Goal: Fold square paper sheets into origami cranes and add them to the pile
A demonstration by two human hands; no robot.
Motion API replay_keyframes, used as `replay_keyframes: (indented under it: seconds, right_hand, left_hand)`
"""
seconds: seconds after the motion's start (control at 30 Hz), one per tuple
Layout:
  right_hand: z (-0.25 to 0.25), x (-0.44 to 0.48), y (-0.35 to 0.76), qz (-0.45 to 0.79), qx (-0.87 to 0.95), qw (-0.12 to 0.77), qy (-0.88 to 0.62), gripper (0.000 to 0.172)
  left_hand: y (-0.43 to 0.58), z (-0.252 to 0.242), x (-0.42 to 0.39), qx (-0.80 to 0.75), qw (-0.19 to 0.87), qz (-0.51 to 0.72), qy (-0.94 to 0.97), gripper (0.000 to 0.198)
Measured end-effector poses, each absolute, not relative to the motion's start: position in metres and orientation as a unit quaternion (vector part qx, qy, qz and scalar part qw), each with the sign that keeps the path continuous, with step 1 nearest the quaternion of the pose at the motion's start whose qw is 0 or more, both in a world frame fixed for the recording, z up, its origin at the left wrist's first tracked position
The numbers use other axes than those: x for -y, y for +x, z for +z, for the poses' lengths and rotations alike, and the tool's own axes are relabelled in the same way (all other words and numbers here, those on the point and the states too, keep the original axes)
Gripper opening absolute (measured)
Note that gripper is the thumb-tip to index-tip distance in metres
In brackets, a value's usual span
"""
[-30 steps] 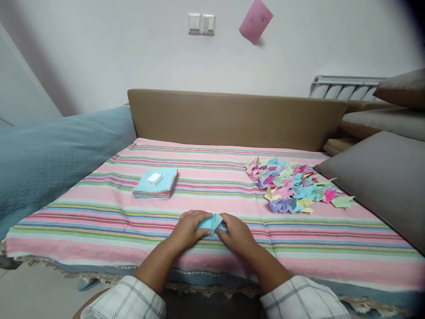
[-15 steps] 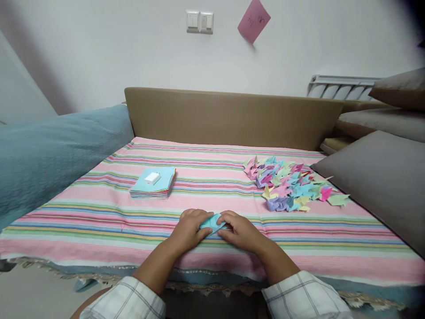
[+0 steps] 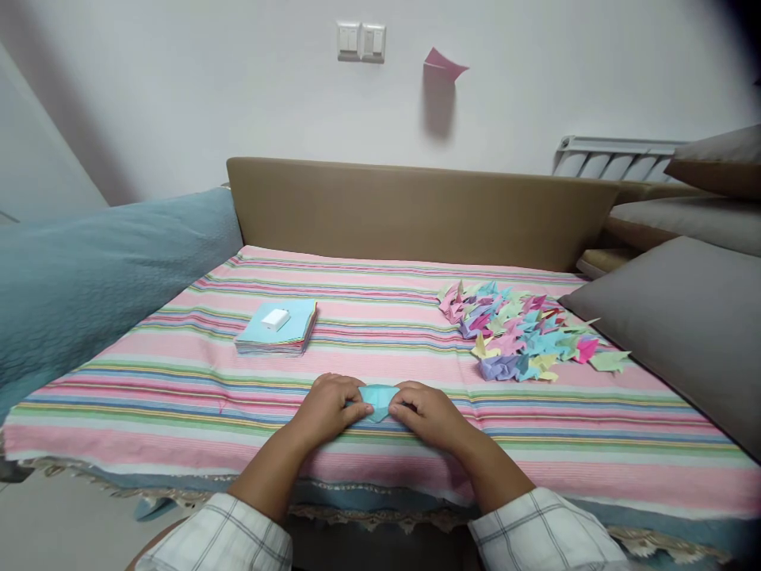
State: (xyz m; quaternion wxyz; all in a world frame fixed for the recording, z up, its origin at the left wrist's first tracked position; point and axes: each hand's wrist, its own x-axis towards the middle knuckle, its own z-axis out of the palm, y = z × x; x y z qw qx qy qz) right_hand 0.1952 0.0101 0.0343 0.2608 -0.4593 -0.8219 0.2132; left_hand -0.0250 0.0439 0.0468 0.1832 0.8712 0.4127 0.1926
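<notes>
1. From where I stand, the left hand pinches one end of the paper, and the right hand pinches the other; it sits between them, near the front edge of the cloth.
2. An uneven tug between the hands could tear the paper or skew its creases.
3. The cloth looks soft and wrinkled, so pressing against it might leave a fold blunt.
4. Both ends are covered, so a slipped layer could go unnoticed.
5. I can't tell whether the paper touches the cloth.
</notes>
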Motion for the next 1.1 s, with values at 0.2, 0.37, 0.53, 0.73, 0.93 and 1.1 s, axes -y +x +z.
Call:
replay_keyframes:
  seconds: [0.2, 0.37, 0.53, 0.73, 0.93, 1.1]
  right_hand:
    - [0.035, -0.009, 0.195, 0.214, 0.819, 0.268, -0.461, 0.017]
    - [0.035, -0.01, 0.195, 0.216, 0.817, 0.263, -0.466, 0.014]
    - [0.035, -0.01, 0.195, 0.225, 0.815, 0.265, -0.463, 0.017]
    - [0.033, -0.011, 0.194, 0.211, 0.819, 0.265, -0.463, 0.021]
    - [0.033, -0.009, 0.195, 0.247, 0.796, 0.275, -0.479, 0.017]
    - [0.031, -0.008, 0.197, 0.322, 0.743, 0.286, -0.513, 0.062]
  left_hand:
    - [-0.018, 0.043, -0.041, -0.506, 0.19, 0.231, 0.809, 0.015]
    - [-0.017, 0.039, -0.044, -0.508, 0.182, 0.207, 0.816, 0.009]
    - [-0.023, 0.038, -0.047, -0.505, 0.182, 0.194, 0.821, 0.016]
    - [-0.022, 0.045, -0.039, -0.425, 0.151, 0.276, 0.849, 0.017]
    - [-0.017, 0.035, -0.035, -0.403, 0.157, 0.19, 0.881, 0.023]
    - [-0.019, 0.029, -0.04, -0.392, 0.183, 0.188, 0.881, 0.019]
